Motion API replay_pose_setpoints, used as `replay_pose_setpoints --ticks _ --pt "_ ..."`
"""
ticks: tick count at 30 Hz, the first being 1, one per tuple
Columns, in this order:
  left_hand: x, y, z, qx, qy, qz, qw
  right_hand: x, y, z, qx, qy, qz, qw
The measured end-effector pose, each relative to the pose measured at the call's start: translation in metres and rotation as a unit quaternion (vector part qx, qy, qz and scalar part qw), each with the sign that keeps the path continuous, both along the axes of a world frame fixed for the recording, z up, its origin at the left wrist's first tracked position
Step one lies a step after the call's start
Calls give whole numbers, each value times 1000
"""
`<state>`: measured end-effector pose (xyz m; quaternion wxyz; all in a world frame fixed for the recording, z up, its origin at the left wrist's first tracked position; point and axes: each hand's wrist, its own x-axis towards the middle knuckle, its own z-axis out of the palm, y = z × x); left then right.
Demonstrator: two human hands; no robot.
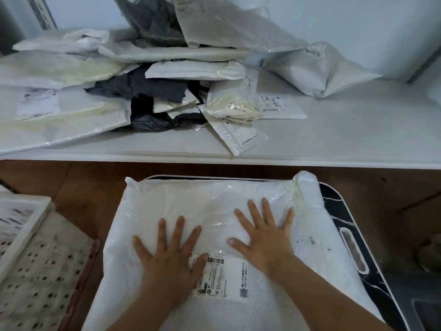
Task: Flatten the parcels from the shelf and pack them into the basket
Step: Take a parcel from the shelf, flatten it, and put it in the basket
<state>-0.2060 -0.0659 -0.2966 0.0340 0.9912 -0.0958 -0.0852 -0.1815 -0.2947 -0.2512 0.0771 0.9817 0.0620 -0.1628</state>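
Basket edge: the white perforated basket (35, 266) sits at my far left, its near rim angled toward me, with a strip of brown floor (90, 194) open between it and the parcel
Parcel under me: a large white plastic parcel (171, 206) lies flat across a dark tray-like surface with a white rim (353, 237); its far corners reach the rim's back edge, and the tray shows bare only along the right side
My left hand: my left hand (170, 256) is flat on the parcel, fingers spread wide and straight, palm pressing down, thumb lying over the corner of the label
Label: a white shipping label (222, 275) with a barcode at its top and small printed lines sits between my wrists; the print is too blurred for me to read
My right hand: my right hand (265, 237) presses flat just right of the left, fingers fanned toward the parcel's far right corner, the two hands near each other but apart
Shelf edge: the white shelf (334, 139) runs across in front of me, its front lip just beyond the tray
Shelf pile: a heap of white, cream and dark grey parcels (133, 80) covers its left and middle, one thin white mailer (238, 137) reaching almost to the lip; a puffy white bag (317, 65) stands to the right with bare shelf in front of it
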Motion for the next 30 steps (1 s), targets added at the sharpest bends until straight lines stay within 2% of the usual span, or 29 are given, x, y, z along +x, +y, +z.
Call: replay_pose_setpoints --ticks 2,3,7,10,19,22,24,26,29,30 --pt "0 -1 0 -1 1 3 1000 -27 -27 8 -44 -37 -58 997" --pt "-1 -2 0 0 1 3 1000 -38 -37 10 -52 -23 -84 995" --pt "-2 0 -4 13 5 -1 1000 -58 -48 2 1 25 -142 990" --pt "-2 -1 -5 29 4 -7 1000 -59 -51 -14 47 26 -153 987" --pt "3 -4 3 20 -1 2 1000 -50 -57 -14 79 43 -153 984" --pt "2 -10 19 50 67 7 996 -46 -54 -2 82 91 -173 977" --pt "-3 -17 29 58 70 35 995 -49 -41 8 71 77 -191 976" --pt "-17 -27 35 38 34 49 997 -64 -14 19 95 41 -177 979" --pt "-51 -41 43 -10 5 -14 1000 -108 31 5 115 -50 -70 990" --pt "-65 -41 43 -1 3 -40 999 -123 40 1 120 -37 -66 990"
